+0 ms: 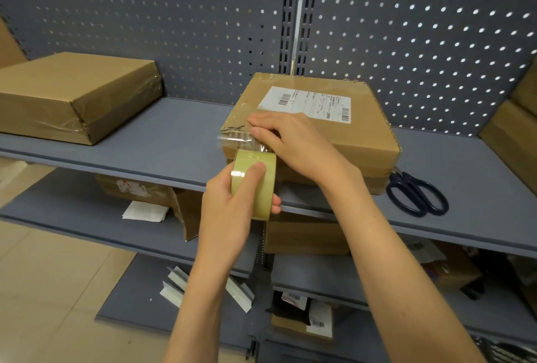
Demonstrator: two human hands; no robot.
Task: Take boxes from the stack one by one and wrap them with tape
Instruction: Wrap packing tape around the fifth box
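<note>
A brown cardboard box [363,136] with a white shipping label [308,102] lies on the grey shelf [180,142], on top of another flat box. My left hand [229,208] grips a roll of clear yellowish tape [255,179] just in front of the box's near left corner. A strip of tape [235,140] runs from the roll up to that corner. My right hand [290,139] rests on the box's front left edge, its fingers pressing the tape end down. Further tape shines along the box's edges.
A taped brown box [72,95] sits at the shelf's left. Black scissors [415,191] lie right of the stack. More cardboard boxes [511,130] stand at the right edge. Lower shelves hold boxes, paper and parcels. A grey pegboard [174,23] backs the shelf.
</note>
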